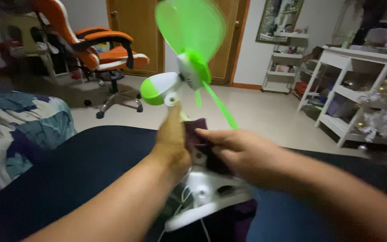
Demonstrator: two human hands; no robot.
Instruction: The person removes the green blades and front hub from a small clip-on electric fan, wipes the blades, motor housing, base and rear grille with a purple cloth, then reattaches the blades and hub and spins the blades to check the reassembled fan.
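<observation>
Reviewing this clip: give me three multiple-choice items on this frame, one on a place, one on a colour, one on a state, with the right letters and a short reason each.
1. Where does the office chair stand?
A. far left, near the wooden door
B. on the right, under the white shelves
C. on the bed

2. What colour are the blades of the small fan?
A. orange
B. bright green
C. purple

3. How does the left hand stand to the fan?
A. resting flat on the bed
B. raised to the fan's neck, below its head
C. out of view

Answers:
1 A, the orange and white chair sits upper left beside the wooden door.
2 B, the blades and rear cap are green on a white body.
3 B, the thumb reaches up to the stem while the right hand presses a dark purple cloth beside it.
</observation>
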